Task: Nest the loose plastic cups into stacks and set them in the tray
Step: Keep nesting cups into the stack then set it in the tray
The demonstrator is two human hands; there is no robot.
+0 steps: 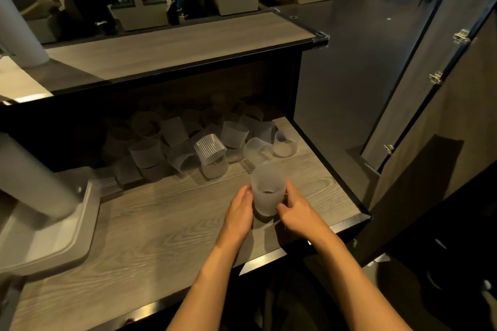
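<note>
An upright frosted plastic cup (pixel 268 191), possibly a short stack, stands on the wooden counter near its right front corner. My left hand (pixel 240 212) grips its left side and my right hand (pixel 295 209) grips its right side. Behind it, under the raised shelf, lies a heap of loose frosted cups (pixel 209 148), several tipped on their sides or upside down. A grey tray (pixel 72 228) sits at the left of the counter with a tall stack of cups (pixel 32 183) lying across it.
The raised wooden shelf (pixel 174 45) overhangs the cup heap. The counter's right edge (pixel 330 166) drops to the dark floor. A hinged panel (pixel 435 80) stands to the right. People sit at booths beyond the shelf.
</note>
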